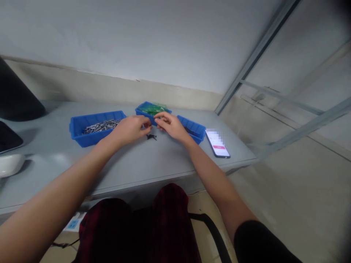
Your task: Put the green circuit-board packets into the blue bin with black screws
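Note:
My left hand (134,128) is above the table, its fingers curled and the thumb drawn close to the fingertips. Whatever lies between them is too small to make out. Just below those fingertips is a small pile of dark screws (151,136) on the tabletop. Close by on the right, my right hand (172,126) has its thumb and fingers bent together in a pinch, and I cannot make out what it holds. Behind both hands stands a blue bin (139,110) with green plastic bags (153,108) in it.
At the left, another blue bin (90,140) contains many silver screws or nails (101,126). A third blue bin (199,128) with dark contents is partly behind my right hand. A lit phone (218,144) lies near the right end of the grey table (153,160). A white object (11,165) sits far left.

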Available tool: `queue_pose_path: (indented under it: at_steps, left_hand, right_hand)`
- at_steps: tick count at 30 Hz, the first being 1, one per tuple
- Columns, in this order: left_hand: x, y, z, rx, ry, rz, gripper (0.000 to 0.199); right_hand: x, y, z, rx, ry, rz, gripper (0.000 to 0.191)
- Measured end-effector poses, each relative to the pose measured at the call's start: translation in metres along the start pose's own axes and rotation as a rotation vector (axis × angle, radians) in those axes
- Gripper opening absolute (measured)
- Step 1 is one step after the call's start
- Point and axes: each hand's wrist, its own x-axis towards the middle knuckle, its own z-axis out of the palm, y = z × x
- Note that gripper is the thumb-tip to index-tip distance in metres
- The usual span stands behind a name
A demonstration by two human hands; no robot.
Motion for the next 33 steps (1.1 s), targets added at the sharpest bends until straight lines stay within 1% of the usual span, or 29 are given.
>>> queue_pose_path:
  at_steps: [3,7,9,12,16,21,23,26,28,30,33]
  left_hand:
    - [0.000,-0.001,0.002,-0.010,0.006,0.034,0.021]
    - [0.000,-0.002,0.001,-0.041,0.021,0.037,0.022]
    - [0.000,-0.002,0.000,-0.069,0.034,0.028,0.024]
    - [0.001,-0.002,-0.002,-0.096,0.085,0.008,0.027]
    - [0.001,0.002,-0.002,-0.158,0.155,-0.008,0.029]
    - [0.001,0.009,-0.003,-0.280,0.188,-0.045,0.029]
    - [0.000,0.011,-0.003,-0.327,0.213,-0.070,0.028]
    - [0.000,0.010,-0.004,-0.377,0.256,-0.100,0.028]
    - [0.001,0.008,-0.004,-0.364,0.252,-0.098,0.026]
    - [0.001,0.006,-0.003,-0.298,0.224,-0.066,0.023]
    - [0.001,0.004,-0.001,-0.183,0.176,0.003,0.021]
  right_hand:
    - [0.000,0.001,0.000,-0.036,-0.007,-0.003,0.022]
    - [0.001,0.004,0.000,-0.083,-0.020,-0.023,0.020]
    - [0.001,0.004,-0.001,-0.092,-0.015,-0.020,0.020]
    - [0.002,0.005,-0.001,-0.107,-0.013,-0.006,0.019]
    - [0.001,0.005,0.000,-0.115,-0.062,-0.010,0.020]
    - [0.000,0.003,0.002,-0.099,-0.101,-0.037,0.020]
    - [0.000,0.003,0.002,-0.103,-0.101,-0.045,0.022]
    - [0.000,0.002,0.001,-0.113,-0.061,-0.040,0.027]
    - [0.000,0.001,0.000,-0.119,-0.022,-0.036,0.031]
    - [0.000,-0.001,0.000,-0.122,0.002,-0.036,0.034]
    - [0.000,0.000,0.000,-0.117,-0.004,-0.037,0.032]
